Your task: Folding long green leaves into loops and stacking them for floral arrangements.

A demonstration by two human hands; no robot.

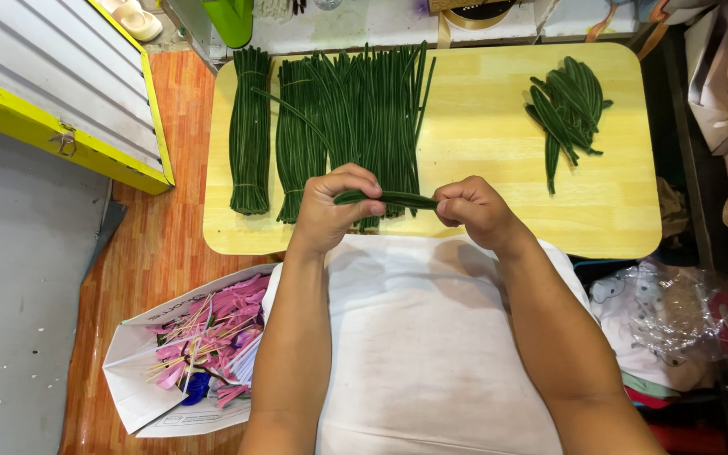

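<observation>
- far left there's a grey panel with a yellow edge (pixel 61 126) lying over the orange floor; nearer, a white paper bag (pixel 141 379) stuffed with pink strips and thin sticks
- on the left part of the pale wooden desk (pixel 482 168) sits a tied bundle of dark green stems (pixel 250 126); right beside it a bigger loose spread of green stems (pixel 355 109) fanning toward the far edge
- left hand (pixel 334 206) hovers over the near edge of the desk; its grip is closed tight, thumb and fingers pinched on the left end of a single green stem (pixel 393 199)
- that stem runs level between both hands, just in front of the loose spread
- right hand (pixel 473 211) has its grip curled shut on the stem's right end
- further right, a small pile of shorter curved green pieces (pixel 568 105) lies well apart on the desk
- off the right edge; crumpled clear plastic (pixel 676 312) over some clutter
</observation>
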